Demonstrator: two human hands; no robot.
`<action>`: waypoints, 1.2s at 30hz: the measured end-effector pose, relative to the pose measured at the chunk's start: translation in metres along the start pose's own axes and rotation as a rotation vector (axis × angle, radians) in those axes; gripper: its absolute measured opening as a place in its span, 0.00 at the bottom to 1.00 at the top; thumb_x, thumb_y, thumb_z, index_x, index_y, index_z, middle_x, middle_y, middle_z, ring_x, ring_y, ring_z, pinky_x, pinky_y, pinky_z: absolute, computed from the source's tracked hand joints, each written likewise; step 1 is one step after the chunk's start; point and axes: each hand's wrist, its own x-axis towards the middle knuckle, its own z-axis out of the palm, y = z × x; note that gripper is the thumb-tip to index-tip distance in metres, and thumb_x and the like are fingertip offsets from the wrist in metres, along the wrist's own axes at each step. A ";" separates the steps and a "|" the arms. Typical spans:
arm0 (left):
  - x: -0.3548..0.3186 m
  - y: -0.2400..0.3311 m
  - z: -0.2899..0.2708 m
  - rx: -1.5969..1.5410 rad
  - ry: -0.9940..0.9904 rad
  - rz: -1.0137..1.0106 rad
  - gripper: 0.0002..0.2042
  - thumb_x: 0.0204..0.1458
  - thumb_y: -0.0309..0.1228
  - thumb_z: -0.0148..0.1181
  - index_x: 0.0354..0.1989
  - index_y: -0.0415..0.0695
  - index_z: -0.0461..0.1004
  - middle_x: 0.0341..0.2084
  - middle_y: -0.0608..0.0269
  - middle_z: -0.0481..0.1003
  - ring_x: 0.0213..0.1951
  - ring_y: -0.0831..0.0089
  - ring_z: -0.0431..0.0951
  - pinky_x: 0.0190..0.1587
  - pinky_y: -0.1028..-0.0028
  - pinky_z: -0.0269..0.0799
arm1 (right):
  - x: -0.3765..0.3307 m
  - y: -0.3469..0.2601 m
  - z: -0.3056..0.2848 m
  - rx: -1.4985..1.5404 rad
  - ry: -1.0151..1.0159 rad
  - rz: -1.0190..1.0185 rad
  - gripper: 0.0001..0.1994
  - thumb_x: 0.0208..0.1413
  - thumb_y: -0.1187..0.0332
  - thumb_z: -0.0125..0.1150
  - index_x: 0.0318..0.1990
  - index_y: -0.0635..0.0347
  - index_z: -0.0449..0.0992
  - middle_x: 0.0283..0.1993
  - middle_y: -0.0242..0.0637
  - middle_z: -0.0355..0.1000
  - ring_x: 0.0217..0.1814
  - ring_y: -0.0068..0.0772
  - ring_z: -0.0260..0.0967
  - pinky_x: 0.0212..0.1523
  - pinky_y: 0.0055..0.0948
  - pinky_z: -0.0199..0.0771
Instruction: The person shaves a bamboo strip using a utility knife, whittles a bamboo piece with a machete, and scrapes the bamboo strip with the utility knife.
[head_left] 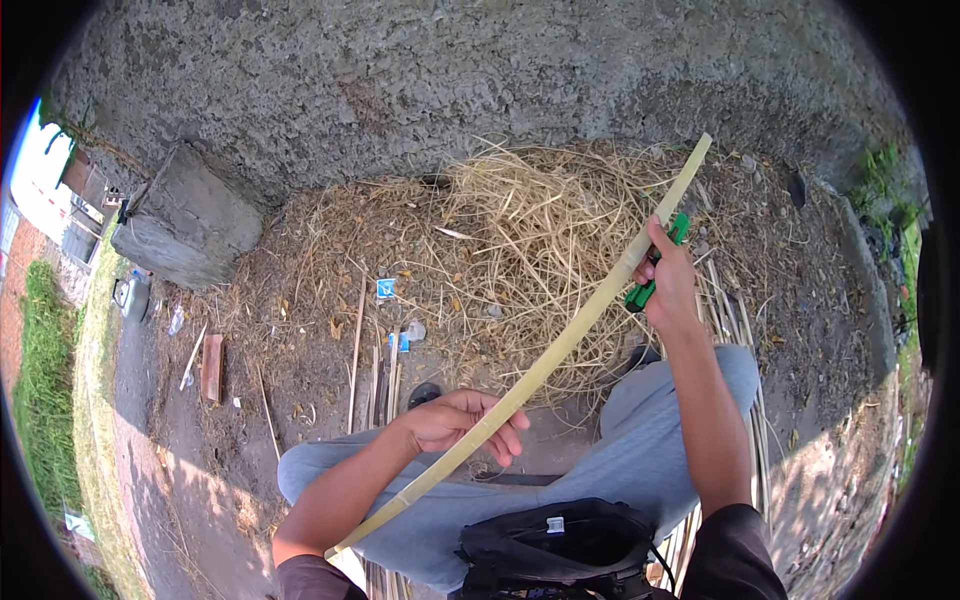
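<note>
A long, pale bamboo strip (560,350) runs slantwise from beside my left forearm up to the far right. My right hand (672,282) grips its upper part, the thumb pressed along the strip. In that same hand is a green cutter (642,294), partly hidden by the fingers; its blade does not show. Lower down, my left hand (450,422) has its fingers loosely curled under the strip, which crosses over them. Beneath the strip's upper half lies a heap of thin bamboo shavings (540,240) on the ground.
A rough grey wall (480,80) rises behind the shavings. A concrete block (195,220) stands at the far left, with a reddish brick (212,368) nearer. Bamboo sticks (375,385) lie by my left foot, others beside my right leg. A black bag (560,545) rests at my lap.
</note>
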 end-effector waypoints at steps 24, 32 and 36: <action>0.006 -0.009 -0.007 0.094 0.324 -0.034 0.17 0.49 0.16 0.62 0.47 0.34 0.66 0.31 0.52 0.78 0.33 0.65 0.81 0.40 0.64 0.81 | -0.001 0.000 -0.001 -0.014 0.013 0.030 0.10 0.62 0.64 0.57 0.31 0.57 0.68 0.20 0.26 0.61 0.16 0.15 0.52 0.16 0.20 0.52; 0.011 -0.009 -0.016 0.374 0.606 -0.144 0.18 0.47 0.17 0.65 0.45 0.34 0.65 0.30 0.48 0.79 0.30 0.65 0.82 0.34 0.68 0.82 | 0.001 0.000 -0.003 0.007 0.017 0.044 0.10 0.62 0.64 0.57 0.31 0.57 0.69 0.22 0.26 0.63 0.16 0.15 0.52 0.16 0.20 0.52; 0.005 -0.015 -0.027 0.366 0.661 -0.147 0.22 0.49 0.17 0.63 0.48 0.40 0.58 0.31 0.54 0.78 0.29 0.72 0.80 0.29 0.76 0.76 | -0.002 -0.004 -0.002 -0.006 0.023 0.038 0.10 0.62 0.63 0.58 0.31 0.56 0.68 0.22 0.26 0.63 0.16 0.15 0.52 0.16 0.20 0.52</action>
